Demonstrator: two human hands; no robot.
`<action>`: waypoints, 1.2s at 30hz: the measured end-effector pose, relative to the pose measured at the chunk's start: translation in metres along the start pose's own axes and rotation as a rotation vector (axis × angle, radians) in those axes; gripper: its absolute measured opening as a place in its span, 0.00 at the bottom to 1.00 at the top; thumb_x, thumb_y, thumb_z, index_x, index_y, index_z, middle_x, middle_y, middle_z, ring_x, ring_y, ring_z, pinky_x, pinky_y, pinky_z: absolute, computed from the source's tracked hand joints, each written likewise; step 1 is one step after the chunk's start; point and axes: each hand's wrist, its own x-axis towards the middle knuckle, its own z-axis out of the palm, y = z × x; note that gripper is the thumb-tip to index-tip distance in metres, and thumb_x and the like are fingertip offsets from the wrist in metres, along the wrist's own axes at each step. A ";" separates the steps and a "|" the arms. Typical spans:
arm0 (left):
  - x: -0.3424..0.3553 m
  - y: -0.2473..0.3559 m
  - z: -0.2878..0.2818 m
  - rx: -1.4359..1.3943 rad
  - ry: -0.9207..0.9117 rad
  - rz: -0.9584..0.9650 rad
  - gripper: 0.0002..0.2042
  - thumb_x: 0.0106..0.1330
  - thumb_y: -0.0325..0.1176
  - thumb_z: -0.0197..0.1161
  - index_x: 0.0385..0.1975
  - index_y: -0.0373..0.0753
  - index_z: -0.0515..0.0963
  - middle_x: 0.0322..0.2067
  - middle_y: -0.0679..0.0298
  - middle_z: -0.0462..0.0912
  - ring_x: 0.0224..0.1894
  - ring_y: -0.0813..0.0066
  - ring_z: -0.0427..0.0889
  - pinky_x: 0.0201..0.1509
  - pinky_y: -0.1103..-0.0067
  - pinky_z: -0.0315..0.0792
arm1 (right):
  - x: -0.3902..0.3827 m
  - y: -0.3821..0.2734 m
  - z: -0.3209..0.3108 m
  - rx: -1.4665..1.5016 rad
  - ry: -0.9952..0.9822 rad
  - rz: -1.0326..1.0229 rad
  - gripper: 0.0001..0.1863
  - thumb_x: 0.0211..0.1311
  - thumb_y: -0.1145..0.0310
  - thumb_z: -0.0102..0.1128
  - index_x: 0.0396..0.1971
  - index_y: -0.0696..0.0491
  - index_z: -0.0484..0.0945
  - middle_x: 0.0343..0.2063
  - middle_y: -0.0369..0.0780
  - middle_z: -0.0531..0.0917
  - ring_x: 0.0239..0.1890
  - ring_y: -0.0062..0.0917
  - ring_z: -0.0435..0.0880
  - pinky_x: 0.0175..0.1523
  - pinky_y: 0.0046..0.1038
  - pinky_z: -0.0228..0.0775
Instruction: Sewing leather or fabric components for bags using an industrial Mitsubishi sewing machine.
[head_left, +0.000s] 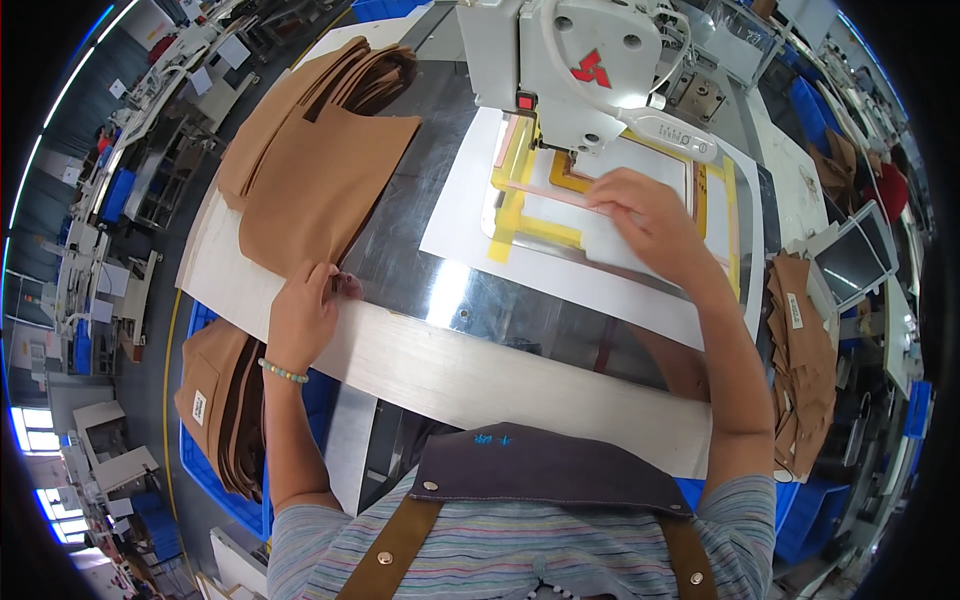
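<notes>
while your left hand sits at the lower corner of the brown cloth, your right hand is well apart from it, over the yellow-taped frame by the machine. you have the fingers of both curled; whether either is clamped on anything, i cannot tell. the cloth lies on your counter, touching a folded stack. a blue bin near your left forearm holds more brown pieces.

Matt brown cloth, glossy metal tabletop, smooth white machine
</notes>
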 end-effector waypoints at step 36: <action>-0.022 -0.029 0.031 0.271 0.276 0.134 0.10 0.65 0.18 0.66 0.44 0.34 0.86 0.43 0.57 0.85 0.47 0.54 0.82 0.52 0.63 0.78 | 0.051 -0.005 0.116 -0.689 -0.074 -0.389 0.04 0.54 0.74 0.67 0.29 0.54 0.80 0.26 0.36 0.83 0.32 0.29 0.87 0.29 0.27 0.79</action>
